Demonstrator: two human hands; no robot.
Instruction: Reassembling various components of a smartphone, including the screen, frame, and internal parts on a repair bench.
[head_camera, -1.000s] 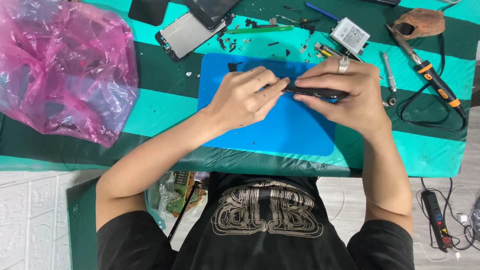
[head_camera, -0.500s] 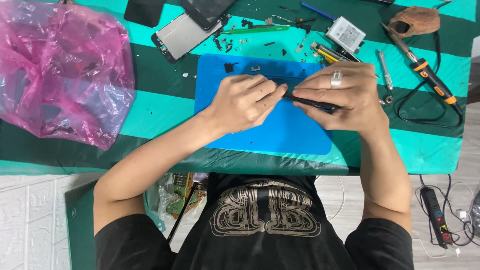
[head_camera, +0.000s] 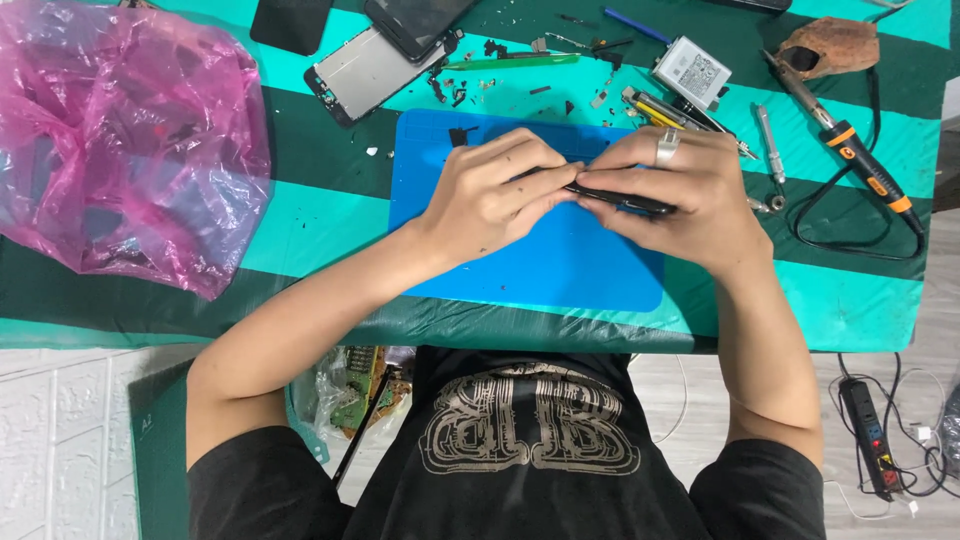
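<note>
Both hands are pinching one thin black device (head_camera: 615, 198) edge-on between them over the blue mat (head_camera: 560, 260). The left hand (head_camera: 490, 195) is curling its fingers tight around the device's nine o'clock end; the right hand (head_camera: 675, 195), wearing one ring (head_camera: 667, 148), is closing thumb and fingertips on the three o'clock end. The device is showing only as a dark, slim, glossy strip, its face hidden by the fingers.

Outward from there, the mat is lying with bare room at six o'clock of the hands, its lower edge stopping near the edge of the striped green table (head_camera: 330, 215). At twelve o'clock, one white battery (head_camera: 692, 70) and a bunch of hand tools (head_camera: 670, 110) are crowding the mat's top edge. At eleven o'clock two phone parts (head_camera: 365, 72) are overlapping. One soldering iron (head_camera: 850, 150) is lying at two o'clock, well apart. One pink plastic bag (head_camera: 120, 140) is filling the nine o'clock side.
</note>
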